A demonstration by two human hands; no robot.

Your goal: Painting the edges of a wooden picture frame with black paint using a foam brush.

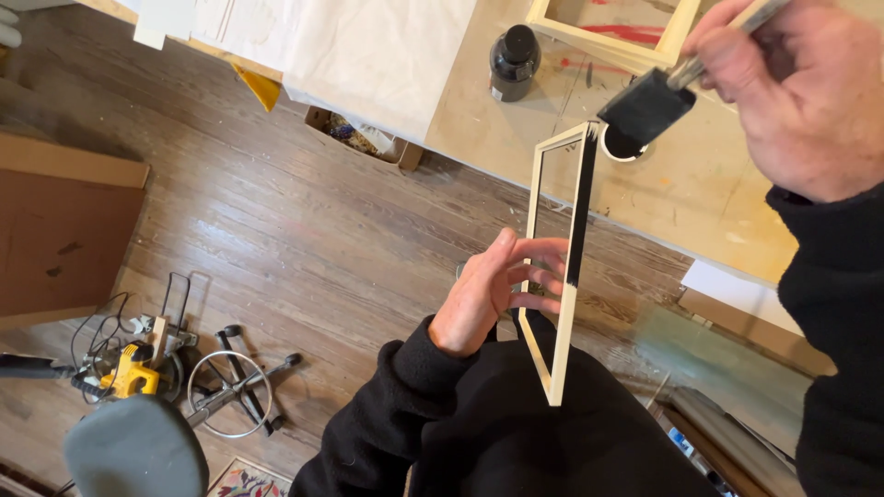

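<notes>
**Frame edge getting black paint, held in the air**

Frame [556, 276]: pale wood, thin, empty rectangle, held on edge and tilted, clear of the surface [700, 198] and out over the floor [304, 239]. Upper part of its near edge is black; lower part is bare wood.

Left hand [488, 290]: reaches through the opening from the left, fingers [539, 267] spread a little and clamped on the frame's right-hand strip from inside. Black sleeve.

Right hand [801, 92]: top right, fingers closed around the handle of a foam brush [647, 106]. Black foam head sits just at the frame's top corner; can't tell if touching.

Just behind the brush head: a round white cup [624, 147] on the surface, mostly hidden, dark inside.

Farther up the surface: a black bottle [513, 62] with cap on, standing upright, and a second pale frame [617, 41] lying flat over red marks. White sheet [350, 46] covers the surface's left part.

Floor, lower left: yellow power tool [129, 373] with cord, chair base [235, 387], grey seat [136, 451]. Brown board [60, 230] at far left.
</notes>
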